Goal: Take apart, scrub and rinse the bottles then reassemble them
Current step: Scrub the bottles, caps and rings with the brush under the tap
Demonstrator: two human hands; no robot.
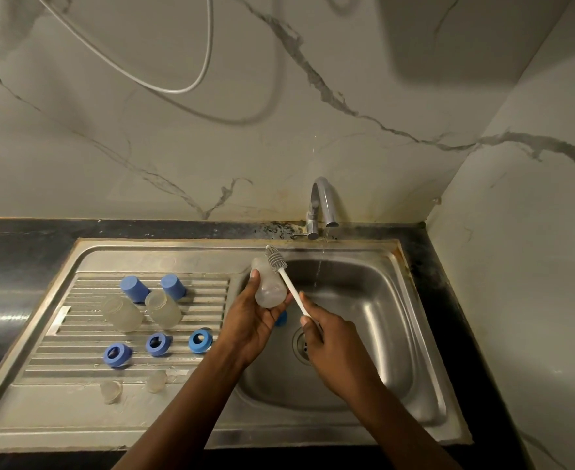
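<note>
My left hand point(250, 315) grips a clear bottle body point(270, 286) over the sink basin point(364, 300), mouth pointing away from me. My right hand point(326, 340) grips the white handle of a bottle brush point(281, 269); its grey bristle head lies just outside the bottle's mouth. On the draining board point(76, 412) lie two clear bottle bodies point(123, 313) point(163, 310), two blue caps point(134, 289) point(173, 285), three blue collar rings point(117, 355) point(158, 344) point(199, 340) and two clear teats point(111, 391) point(156, 380). A blue part point(282, 318) shows below my left hand.
The tap point(323, 206) at the back runs a thin stream of water into the basin. The drain point(301, 342) sits partly behind my right hand. Black countertop point(15, 252) surrounds the sink; a marble wall stands behind and to the right. A white hose point(177, 90) hangs on the wall.
</note>
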